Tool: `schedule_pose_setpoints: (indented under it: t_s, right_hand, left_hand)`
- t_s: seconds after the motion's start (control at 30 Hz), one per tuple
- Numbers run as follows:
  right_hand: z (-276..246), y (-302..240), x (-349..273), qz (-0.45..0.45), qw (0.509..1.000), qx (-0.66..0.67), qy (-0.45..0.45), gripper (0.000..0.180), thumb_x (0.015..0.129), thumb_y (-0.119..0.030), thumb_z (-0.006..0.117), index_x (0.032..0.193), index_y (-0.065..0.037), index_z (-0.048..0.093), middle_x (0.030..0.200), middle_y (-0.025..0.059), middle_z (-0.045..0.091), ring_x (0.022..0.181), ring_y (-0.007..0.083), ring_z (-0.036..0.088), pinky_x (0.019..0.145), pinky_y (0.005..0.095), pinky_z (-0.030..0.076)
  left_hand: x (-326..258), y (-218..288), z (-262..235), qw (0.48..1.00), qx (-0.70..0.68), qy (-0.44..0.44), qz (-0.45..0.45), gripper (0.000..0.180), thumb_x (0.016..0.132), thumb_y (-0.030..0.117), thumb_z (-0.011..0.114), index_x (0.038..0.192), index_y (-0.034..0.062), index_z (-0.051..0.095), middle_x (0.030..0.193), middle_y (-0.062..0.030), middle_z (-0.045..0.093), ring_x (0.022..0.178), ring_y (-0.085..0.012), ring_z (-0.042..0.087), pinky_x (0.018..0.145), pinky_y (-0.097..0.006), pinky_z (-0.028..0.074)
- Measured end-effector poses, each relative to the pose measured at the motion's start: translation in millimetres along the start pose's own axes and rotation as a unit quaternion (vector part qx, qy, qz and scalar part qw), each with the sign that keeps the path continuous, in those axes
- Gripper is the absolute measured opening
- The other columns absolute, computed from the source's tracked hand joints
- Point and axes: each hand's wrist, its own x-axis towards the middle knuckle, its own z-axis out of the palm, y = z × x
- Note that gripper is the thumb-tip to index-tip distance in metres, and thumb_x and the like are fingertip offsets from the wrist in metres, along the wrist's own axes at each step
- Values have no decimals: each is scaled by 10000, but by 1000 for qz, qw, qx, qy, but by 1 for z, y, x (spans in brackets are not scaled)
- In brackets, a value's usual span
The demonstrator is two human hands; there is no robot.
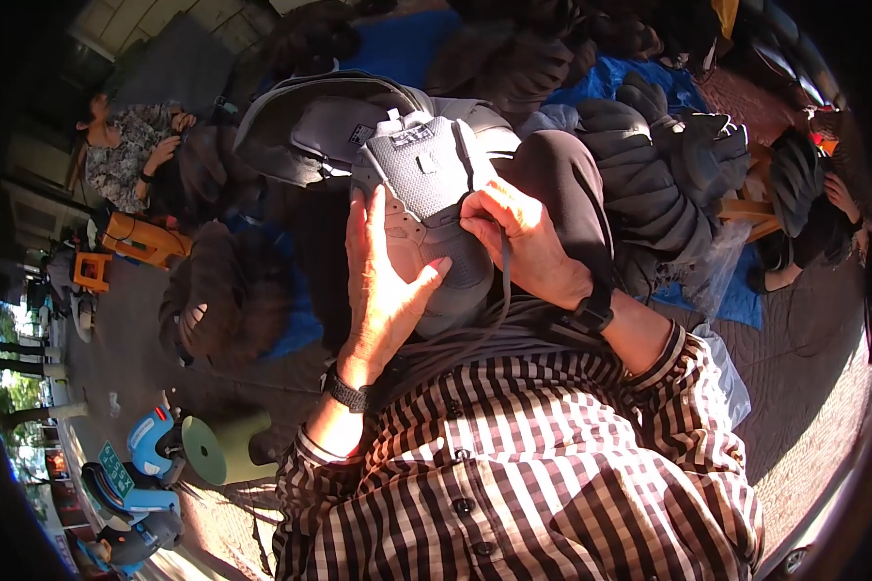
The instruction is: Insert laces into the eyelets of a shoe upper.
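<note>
Head view looks down on a grey mesh shoe upper (426,184) held over the person's lap, against a dark-trousered knee (562,184). The left hand (383,281) lies flat along the upper's left side, fingers spread, thumb pressed across its lower part. The right hand (523,242) curls on the right edge, fingertips pinching at the fabric where a dark cord (502,290) hangs down in a loop toward the checked shirt (552,465).

The upper's long axis runs nearly up and down in the picture, tilted slightly — the tabbed end points away from the body, the rounded darker end toward the belly.

Risks, as I judge them: the slack cord could snag on the wristwatch (591,312) or slip from the pinch, since little of it looks trapped; the upper rests only on an open palm, so a tug from the right could twist it out of line. A pile of dark shoe parts (649,165) sits close beside the knee and could be knocked over.
</note>
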Motion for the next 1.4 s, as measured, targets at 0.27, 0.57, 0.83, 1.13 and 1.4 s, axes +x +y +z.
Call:
schedule_pose_setpoints:
  t_s: [0.27,0.57,0.83,1.13,1.4]
  right_hand:
    - [5,-5,1,33,999,-20,-1,100,845,25,612,871,-45,544,738,104,540,586,247,557,525,328,427]
    - [4,-6,1,35,999,-14,11,146,796,99,625,869,-5,551,767,82,521,654,205,515,601,278,433]
    - [5,-5,0,16,999,-31,7,155,791,110,619,877,-4,559,773,87,528,659,213,522,604,279,444]
    - [3,-8,2,9,999,-31,-3,145,784,107,620,868,7,556,775,93,536,655,217,531,597,281,447]
    - [2,-7,2,6,1000,-11,-5,114,812,93,618,863,20,545,774,88,541,642,188,518,599,261,436]
  left_hand:
    - [-1,-6,-1,999,-37,-13,8,1010,704,324,805,1490,100,213,1510,-262,172,1397,-408,205,1138,-469,230]
    - [-1,-7,-1,1000,2,-7,18,1008,692,222,822,1491,131,214,1522,-247,174,1407,-390,214,1137,-478,239]
    - [-2,-10,2,999,8,8,35,1040,662,216,848,1490,142,222,1519,-251,184,1400,-394,234,1127,-483,265]
    - [-1,-10,3,999,10,10,35,1038,653,195,852,1484,138,233,1515,-251,195,1399,-387,242,1128,-486,261]
    - [-2,-11,3,999,26,12,36,1035,656,177,847,1486,142,229,1517,-243,196,1405,-383,235,1126,-498,256]
